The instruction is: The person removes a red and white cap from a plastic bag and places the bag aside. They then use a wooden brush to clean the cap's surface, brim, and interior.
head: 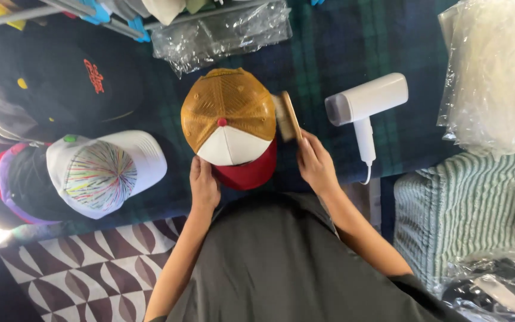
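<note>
A trucker cap (229,119) with a mustard mesh back, white front panel and red brim sits in the middle of the dark plaid cloth (353,42), just in front of the person. The left hand (204,186) steadies it at the brim edge, fingers curled against the cap. The right hand (316,164) is closed on a wooden brush (288,116), whose bristles press against the mesh side of the cap. The step in hand looks like brushing the cap clean; going on would seem to call for keeping the cap steady while the brush works round the crown. Counting outward: one brush, one white handheld steamer (362,110) just right of the brush, one white cap with a burst of coloured lines (104,173) to the left, one black cap (75,83) behind it, and several clear plastic bags (222,33) at the edges.
</note>
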